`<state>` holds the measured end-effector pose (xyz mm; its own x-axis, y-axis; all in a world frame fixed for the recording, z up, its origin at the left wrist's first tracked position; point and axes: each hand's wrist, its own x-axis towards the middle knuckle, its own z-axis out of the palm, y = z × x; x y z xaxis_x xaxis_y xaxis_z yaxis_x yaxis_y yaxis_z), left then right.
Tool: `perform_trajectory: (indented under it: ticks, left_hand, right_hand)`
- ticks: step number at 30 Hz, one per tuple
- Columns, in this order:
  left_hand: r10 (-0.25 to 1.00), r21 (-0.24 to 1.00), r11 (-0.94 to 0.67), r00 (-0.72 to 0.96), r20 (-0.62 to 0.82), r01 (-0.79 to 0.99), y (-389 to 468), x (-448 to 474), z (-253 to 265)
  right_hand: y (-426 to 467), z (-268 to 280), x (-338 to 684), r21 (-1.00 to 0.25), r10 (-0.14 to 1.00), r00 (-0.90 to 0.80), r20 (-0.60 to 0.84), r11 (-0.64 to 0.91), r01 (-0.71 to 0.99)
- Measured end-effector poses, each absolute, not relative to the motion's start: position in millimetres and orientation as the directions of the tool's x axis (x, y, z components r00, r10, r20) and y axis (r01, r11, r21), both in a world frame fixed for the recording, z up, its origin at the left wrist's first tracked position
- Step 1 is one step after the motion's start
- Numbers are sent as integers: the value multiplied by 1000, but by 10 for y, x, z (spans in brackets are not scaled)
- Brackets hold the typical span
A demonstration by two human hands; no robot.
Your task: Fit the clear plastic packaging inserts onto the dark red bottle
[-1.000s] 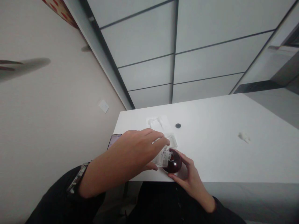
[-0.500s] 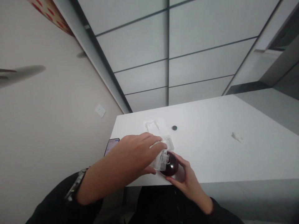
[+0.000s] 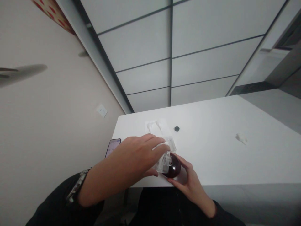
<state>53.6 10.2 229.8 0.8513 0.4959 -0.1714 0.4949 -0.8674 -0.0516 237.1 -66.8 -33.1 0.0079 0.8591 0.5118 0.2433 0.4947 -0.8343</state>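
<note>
My left hand (image 3: 145, 153) is closed around a clear, boxy container (image 3: 163, 164), tilted to the right so its end meets the mouth of a dark red, round bottle (image 3: 174, 166). Fingers hide much of the container, and I cannot make out what is in it. My right hand (image 3: 189, 177) grips the bottle from the right, thumb at the near side and fingers at the far side. The bottle is at the table's near edge. Just beyond my left fingers lies a clear, flat plastic piece (image 3: 172, 145).
The white table (image 3: 211, 150) carries a small dark round cap (image 3: 176, 128) and a crumpled white tissue (image 3: 241, 138) at the right. White paper or tissue (image 3: 152, 125) lies behind my left hand. A phone (image 3: 113, 147) rests at the left edge, near the wall.
The view has shifted very slightly. Both hands, the clear container and the bottle keep nearly the same positions.
</note>
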Motion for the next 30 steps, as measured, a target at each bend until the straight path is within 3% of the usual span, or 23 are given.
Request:
perform_trajectory:
  ticks: [30]
  left_hand:
    - [461, -20, -887, 881, -105, 462, 118, 484, 2247]
  right_hand:
    - [-682, -412, 2384, -842, 874, 26, 486, 460, 284]
